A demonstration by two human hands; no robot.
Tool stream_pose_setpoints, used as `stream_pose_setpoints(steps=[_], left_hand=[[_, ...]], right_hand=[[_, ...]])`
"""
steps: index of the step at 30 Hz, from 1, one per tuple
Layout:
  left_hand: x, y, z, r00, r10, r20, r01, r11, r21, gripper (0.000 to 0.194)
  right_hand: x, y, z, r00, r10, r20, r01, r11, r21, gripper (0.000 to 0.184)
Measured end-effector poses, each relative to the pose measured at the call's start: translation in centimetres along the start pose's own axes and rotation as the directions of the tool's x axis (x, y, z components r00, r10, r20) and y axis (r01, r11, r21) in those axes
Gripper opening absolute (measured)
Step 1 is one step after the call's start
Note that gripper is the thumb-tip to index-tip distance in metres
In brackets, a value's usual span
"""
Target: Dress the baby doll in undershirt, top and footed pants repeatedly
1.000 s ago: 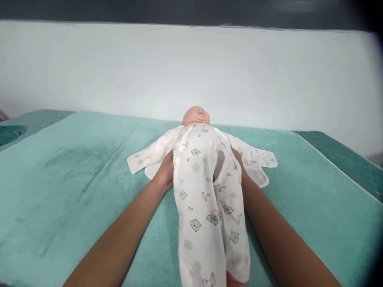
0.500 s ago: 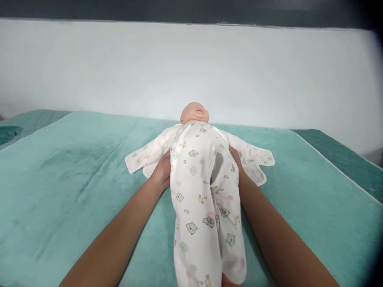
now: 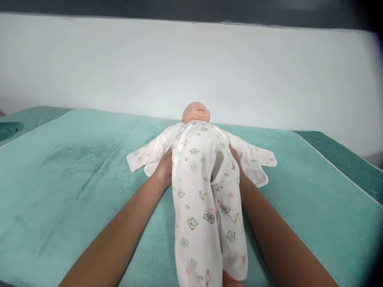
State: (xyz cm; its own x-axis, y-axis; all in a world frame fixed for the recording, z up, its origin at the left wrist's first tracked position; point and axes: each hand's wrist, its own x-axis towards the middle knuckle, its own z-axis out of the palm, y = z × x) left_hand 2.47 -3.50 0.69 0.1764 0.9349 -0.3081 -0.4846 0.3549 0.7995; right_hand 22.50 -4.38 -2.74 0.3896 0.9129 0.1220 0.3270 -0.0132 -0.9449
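Note:
A baby doll [image 3: 196, 113] lies on its back with its head at the far end. It wears a white printed baby jacket [image 3: 157, 145], its sleeves spread to both sides, and white baby trousers [image 3: 194, 199] with bear prints, drawn up to the chest. One foot [image 3: 231, 281] shows under the right trouser leg. My left hand [image 3: 164, 168] is closed at the left edge of the trousers, fingertips tucked behind the cloth. On the opposite side my right hand [image 3: 235, 156] grips the trousers' edge, its fingers mostly hidden.
The doll lies on a green padded mat [image 3: 89, 159] with a pale seam along each side. A white wall [image 3: 191, 63] rises behind the mat, with a dark band [image 3: 179, 10] above it. Darker green padding [image 3: 338, 155] borders the right side.
The view has shifted very slightly. Both hands stay at the sides of the trousers, and the doll and clothes look the same.

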Motion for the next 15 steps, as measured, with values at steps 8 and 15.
stream_pose_setpoints(steps=[8,15], left_hand=[[1.2,-0.6,-0.9,0.997,-0.030,0.066,0.027,0.999,0.038,0.007],[1.7,-0.8,-1.6,0.994,-0.022,0.106,0.020,1.000,0.013,0.021]], right_hand=[[-0.1,0.7,-0.3,0.997,0.049,0.066,-0.065,0.959,0.276,0.015],[-0.5,-0.1,-0.6,0.988,0.062,0.140,-0.116,0.899,0.423,0.012]])
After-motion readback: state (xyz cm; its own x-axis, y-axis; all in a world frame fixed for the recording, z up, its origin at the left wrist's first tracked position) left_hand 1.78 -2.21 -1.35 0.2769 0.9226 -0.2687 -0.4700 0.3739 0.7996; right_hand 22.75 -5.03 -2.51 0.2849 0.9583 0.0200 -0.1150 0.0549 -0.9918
